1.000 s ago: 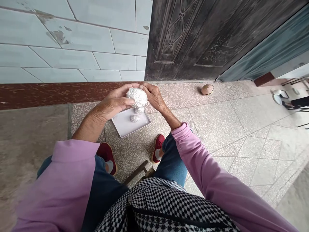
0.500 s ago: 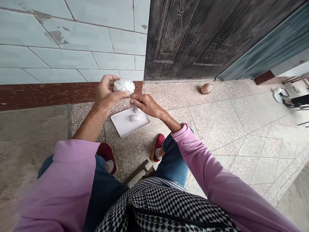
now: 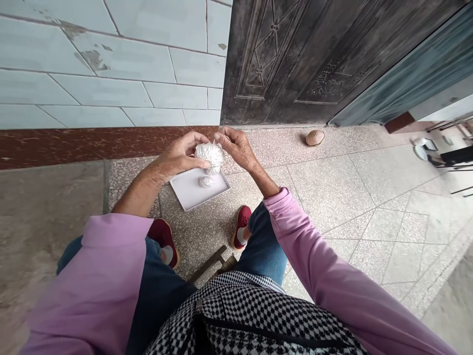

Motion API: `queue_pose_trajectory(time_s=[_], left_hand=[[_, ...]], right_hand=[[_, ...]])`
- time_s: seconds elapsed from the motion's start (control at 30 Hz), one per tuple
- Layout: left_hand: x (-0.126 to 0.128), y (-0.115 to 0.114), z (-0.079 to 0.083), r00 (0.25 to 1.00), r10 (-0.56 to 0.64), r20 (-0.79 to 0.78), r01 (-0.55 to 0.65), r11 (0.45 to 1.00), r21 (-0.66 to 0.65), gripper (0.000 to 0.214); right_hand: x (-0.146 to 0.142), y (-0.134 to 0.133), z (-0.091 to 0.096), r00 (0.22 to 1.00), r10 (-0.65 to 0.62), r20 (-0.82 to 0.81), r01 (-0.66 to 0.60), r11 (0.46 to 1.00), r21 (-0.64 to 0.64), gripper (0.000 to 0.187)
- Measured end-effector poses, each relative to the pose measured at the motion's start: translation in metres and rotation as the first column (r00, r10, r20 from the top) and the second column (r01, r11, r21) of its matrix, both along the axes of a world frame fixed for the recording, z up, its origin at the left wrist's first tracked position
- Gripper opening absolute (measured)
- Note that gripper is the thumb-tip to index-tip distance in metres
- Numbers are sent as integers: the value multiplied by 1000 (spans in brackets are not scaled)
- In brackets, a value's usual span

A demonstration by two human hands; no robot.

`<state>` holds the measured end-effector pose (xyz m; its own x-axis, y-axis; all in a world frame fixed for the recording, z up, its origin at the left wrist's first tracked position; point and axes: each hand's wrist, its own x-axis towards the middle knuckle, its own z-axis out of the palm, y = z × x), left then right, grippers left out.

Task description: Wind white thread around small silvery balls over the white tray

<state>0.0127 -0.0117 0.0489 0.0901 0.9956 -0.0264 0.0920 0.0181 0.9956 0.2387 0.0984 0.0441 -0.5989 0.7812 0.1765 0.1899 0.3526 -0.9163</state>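
Observation:
My left hand (image 3: 185, 154) grips a large ball of white yarn (image 3: 209, 154), thumb along its near side and fingers behind it. At the ball's upper right, my right hand (image 3: 236, 147) is closed in a pinch; a white strand seems to run between its fingertips and the ball. Below them a shallow white tray (image 3: 192, 194) lies on the floor. A smaller ball of white yarn (image 3: 206, 182) rests in it, and another white ball beside that one is mostly hidden behind the held ball.
Past the tray stand a white tiled wall (image 3: 111, 88) and a dark carved door (image 3: 281, 64). A round pinkish object (image 3: 315, 138) lies on the floor by the door. My red shoes (image 3: 243, 222) flank the tray's near side, with a wooden stool part (image 3: 210, 264) between my legs.
The held yarn ball has moved right and down with my left hand and turned. My right hand has shifted from below the ball up to its upper right side.

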Motion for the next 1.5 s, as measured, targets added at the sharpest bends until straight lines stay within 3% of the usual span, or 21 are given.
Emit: queue_pose_trajectory(time_s=[0.17,0.37,0.53,0.67,0.83,0.97,1.13,1.5], left_hand=[[4,-4,10,971,-16,240,15,1000,4,71],[5,15,1,907,198,372,-231,972,46,73],[-8,32,-18,850,375,370,-421,906,49,91],[-12,34,-29,842,482,243,-507,860,49,94],[-3,29,-26,899,435,59,-439,892,111,82],[5,21,-25,962,273,-33,-268,958,97,72],[6,12,-22,996,83,46,-83,996,10,62],[8,-6,3,968,-4,251,19,998,-59,64]], right_hand=[[-11,5,-10,998,6,-61,-9,999,-51,61],[-12,-5,-9,989,132,60,-131,991,-17,58],[-11,-20,-6,944,250,213,-265,963,43,54],[-10,-32,5,920,295,260,-307,952,8,54],[-3,-37,21,942,276,190,-281,960,3,53],[2,-28,24,966,223,128,-228,973,24,60],[6,-15,20,992,89,93,-89,996,-8,59],[-8,2,-4,998,-5,62,11,995,-99,67]])
